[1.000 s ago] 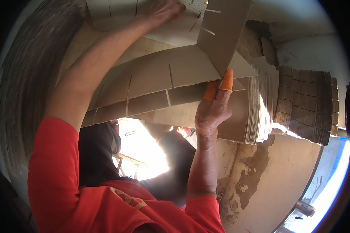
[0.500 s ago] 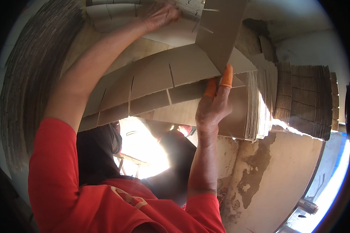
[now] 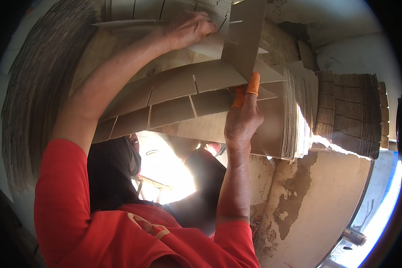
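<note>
My right hand, with orange finger covers on two of its digits, pinches grey-brown cardboard at a corner where pieces meet. From that corner an upright cardboard piece rises, and a long slotted cardboard strip reaches out to the left. A second slotted strip lies just below it, nearer to me. Farther off, my left hand has its fingers curled closed on another cardboard strip, whose left end is raised; its fingertips are partly hidden.
A tall stack of cardboard stands at the far left. On the right are a pile of pale sheets and bundles of slotted brown cardboard. More slotted strips lie at the back, and a stained pale surface fills the lower right.
My left hand has come slightly toward me and right, with a strip lifted under it. The strips in my right hand have shifted a little left, and the lower strip shows more.
</note>
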Tool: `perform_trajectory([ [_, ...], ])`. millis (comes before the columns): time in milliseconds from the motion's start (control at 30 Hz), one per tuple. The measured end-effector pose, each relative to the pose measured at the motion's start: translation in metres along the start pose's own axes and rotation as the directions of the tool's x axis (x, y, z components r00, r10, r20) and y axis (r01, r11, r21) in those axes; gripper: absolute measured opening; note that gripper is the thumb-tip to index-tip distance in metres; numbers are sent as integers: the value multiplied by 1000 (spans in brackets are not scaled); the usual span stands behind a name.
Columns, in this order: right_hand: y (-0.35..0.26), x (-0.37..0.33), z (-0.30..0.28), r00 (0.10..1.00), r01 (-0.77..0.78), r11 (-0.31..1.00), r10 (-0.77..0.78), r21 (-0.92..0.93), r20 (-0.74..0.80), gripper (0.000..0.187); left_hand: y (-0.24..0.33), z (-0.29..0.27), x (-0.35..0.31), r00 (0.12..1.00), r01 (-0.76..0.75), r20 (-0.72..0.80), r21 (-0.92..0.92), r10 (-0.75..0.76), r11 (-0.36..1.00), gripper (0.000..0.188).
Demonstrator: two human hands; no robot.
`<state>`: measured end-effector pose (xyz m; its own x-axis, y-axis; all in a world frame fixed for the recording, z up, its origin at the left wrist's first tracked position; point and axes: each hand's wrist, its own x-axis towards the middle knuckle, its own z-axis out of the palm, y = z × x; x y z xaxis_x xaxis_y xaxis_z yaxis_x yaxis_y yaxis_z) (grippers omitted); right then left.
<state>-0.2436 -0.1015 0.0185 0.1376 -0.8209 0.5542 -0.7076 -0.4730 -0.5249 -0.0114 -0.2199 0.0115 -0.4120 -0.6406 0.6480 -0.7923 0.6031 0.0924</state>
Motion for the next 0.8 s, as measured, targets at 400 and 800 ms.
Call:
perform_trajectory([
  [400, 24, -13, 19, 991, 132, 983, -125, -131, 56, 64, 46, -27, -7, 998, 21, 61, -149, -12, 989, 9],
  [800, 8, -6, 8, 985, 143, 983, -153, -116, -82, 66, -19, -34, 49, 921, 257, 267, 135, -285, 957, 44],
])
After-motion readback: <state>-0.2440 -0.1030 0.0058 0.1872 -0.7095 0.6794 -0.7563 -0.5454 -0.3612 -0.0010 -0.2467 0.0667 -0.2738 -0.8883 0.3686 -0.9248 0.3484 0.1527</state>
